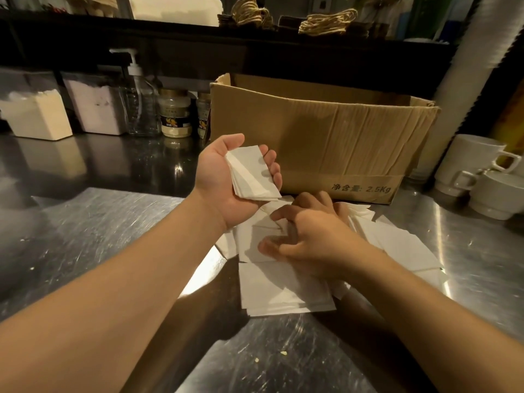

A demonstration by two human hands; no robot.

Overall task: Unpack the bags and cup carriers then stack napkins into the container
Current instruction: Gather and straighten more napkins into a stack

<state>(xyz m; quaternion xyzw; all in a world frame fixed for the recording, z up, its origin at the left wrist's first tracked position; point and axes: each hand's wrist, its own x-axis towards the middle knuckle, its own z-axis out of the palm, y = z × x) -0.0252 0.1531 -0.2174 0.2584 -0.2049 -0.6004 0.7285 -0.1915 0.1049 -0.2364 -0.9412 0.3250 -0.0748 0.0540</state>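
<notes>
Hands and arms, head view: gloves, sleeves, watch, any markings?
Both are bare. The left hand and right hand wear no gloves and no rings that show. Both forearms are uncovered right down to the bottom edge of the frame: no sleeve, cuff, watch or wristband in view. No cables, tags or markings on either.

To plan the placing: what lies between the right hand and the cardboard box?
In the head view, only loose napkins on the counter lie between the right hand and the cardboard box.
</notes>
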